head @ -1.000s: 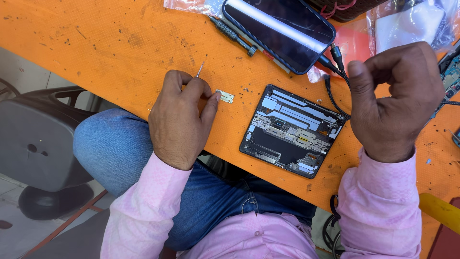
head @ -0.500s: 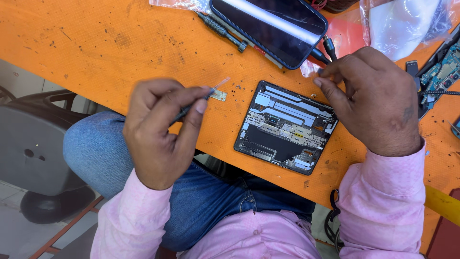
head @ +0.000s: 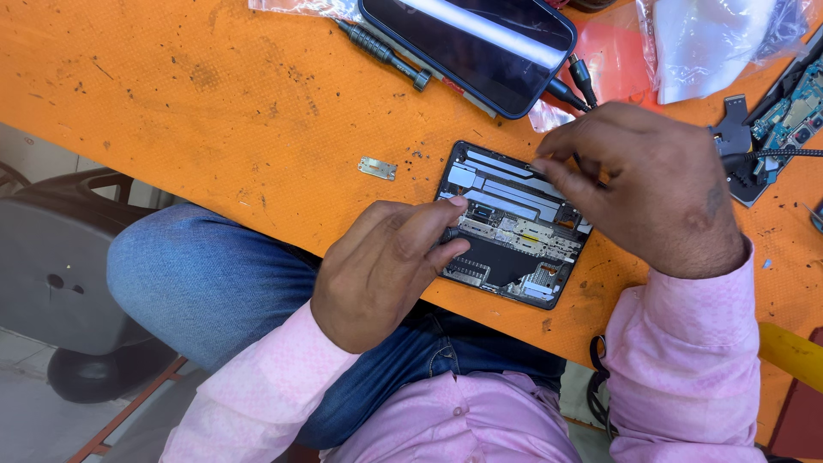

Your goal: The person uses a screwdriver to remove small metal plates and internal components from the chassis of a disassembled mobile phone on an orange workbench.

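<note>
The left hand [head: 386, 270] has come off the small silver metal plate [head: 378, 168] it was handling a moment ago and now rests on the near left edge of the opened black phone body with exposed circuit boards [head: 513, 225]. Its grip is pinched on the dark, slim handle of a tool [head: 449, 233], thumb and forefinger closed around it; the tip is hidden. That plate now lies alone on the orange scuffed worktop [head: 214, 103], up and to the left of this grip, so it looks set aside and the work has turned to the phone's inside.

Just beyond, the right hand [head: 651, 193] has come down over the phone's far right corner, fingertips [head: 549, 167] pinched together on its upper edge; what they grasp I cannot tell.

Farther off lie a dark glossy phone screen [head: 476, 43], a grey screwdriver [head: 381, 51] beside it, and a green circuit board [head: 784, 116] to the right.
</note>
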